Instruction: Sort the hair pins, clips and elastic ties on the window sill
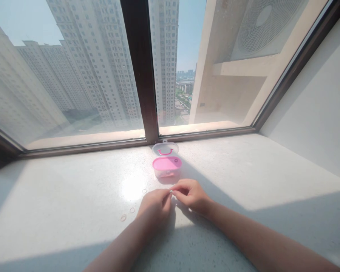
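Right forearm [257,234] and left forearm [124,241], both cut off at the lower edge, reach toward an oval plastic box [160,173] on the windowsill [73,196]. Just in front of the box, left hand [153,204] and right hand [191,194] nearly meet, thumb and fingers of each closed in a pinch at a tiny whitish piece [171,191]; fingertips cover most of it, leaving its shape unclear. Left of the box and nearer lie thin pale rings [121,218]; whether the nearest is single or overlapping, I cannot tell. Behind the box, its clear lid [166,146] is open, with a pink handle [165,153]. Inside the box's top sits a pink tray [163,163]; contents below are blurred.
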The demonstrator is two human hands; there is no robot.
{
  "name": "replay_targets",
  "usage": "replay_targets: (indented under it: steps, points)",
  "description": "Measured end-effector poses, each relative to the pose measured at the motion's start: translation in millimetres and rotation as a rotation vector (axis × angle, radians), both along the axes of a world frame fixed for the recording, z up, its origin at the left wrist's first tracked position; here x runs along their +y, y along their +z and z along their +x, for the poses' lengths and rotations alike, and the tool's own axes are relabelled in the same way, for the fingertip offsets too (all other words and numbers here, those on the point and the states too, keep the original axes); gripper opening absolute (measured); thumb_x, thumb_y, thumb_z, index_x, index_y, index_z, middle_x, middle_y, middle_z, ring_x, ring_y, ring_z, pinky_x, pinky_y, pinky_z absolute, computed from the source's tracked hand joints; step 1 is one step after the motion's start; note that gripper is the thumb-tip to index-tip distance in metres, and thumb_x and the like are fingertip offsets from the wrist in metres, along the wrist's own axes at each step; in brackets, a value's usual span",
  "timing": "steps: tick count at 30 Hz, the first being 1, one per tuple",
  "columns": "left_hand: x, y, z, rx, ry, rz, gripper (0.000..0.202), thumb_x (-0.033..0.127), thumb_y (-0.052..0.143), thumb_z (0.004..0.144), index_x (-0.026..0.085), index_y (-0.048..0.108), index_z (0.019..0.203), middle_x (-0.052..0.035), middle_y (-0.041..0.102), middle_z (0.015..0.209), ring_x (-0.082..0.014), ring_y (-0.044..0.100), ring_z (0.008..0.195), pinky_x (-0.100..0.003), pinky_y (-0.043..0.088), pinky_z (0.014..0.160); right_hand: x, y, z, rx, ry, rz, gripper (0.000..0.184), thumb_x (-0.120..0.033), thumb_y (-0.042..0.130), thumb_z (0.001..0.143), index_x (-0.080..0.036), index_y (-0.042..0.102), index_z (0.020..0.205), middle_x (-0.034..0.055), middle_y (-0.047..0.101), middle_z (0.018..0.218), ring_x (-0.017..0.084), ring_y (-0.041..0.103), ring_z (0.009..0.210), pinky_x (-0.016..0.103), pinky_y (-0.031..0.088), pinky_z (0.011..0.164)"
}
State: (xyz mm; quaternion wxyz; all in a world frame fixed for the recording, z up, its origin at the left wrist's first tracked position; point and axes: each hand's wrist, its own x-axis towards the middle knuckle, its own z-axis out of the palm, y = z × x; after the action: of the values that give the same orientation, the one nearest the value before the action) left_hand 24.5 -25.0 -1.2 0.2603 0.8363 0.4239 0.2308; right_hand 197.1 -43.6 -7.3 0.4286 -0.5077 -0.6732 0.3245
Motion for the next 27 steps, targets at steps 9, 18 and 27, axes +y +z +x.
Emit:
replay_targets:
  steps: [9,18,27]
  points:
    - [6.2,1.8,0.4,-0.019,-0.008,-0.13,0.029,0.024,0.044,0.088,0.018,0.068,0.072,-0.0011,0.066,0.067,-0.0152,0.058,0.065,-0.025,0.037,0.061,-0.5,-3.3,-2.5,0.032,0.005,-0.038,0.007,-0.019,0.063,0.072,-0.015,0.066,0.067,-0.0004,0.057,0.057,0.01,0.046,0.051,0.022,0.035,0.047]
    - [9.2,-0.6,2.6,0.018,-0.026,-0.092,0.023,0.027,0.049,0.085,0.02,0.072,0.084,-0.0026,0.071,0.077,-0.0167,0.059,0.071,-0.026,0.038,0.065,22.2,37.2,26.9,0.126,-0.238,0.17,0.014,-0.029,0.062,0.08,-0.016,0.062,0.074,-0.0001,0.058,0.063,0.012,0.05,0.057,0.024,0.038,0.053]
    - [11.3,-4.5,3.1,0.008,-0.022,-0.103,0.021,0.025,0.049,0.084,0.019,0.069,0.087,-0.0022,0.068,0.073,-0.0158,0.057,0.067,-0.026,0.037,0.062,64.7,45.2,44.8,-0.294,-0.186,0.234,0.008,-0.018,0.059,0.077,-0.016,0.064,0.071,-0.0011,0.059,0.061,0.012,0.049,0.058,0.023,0.036,0.056]
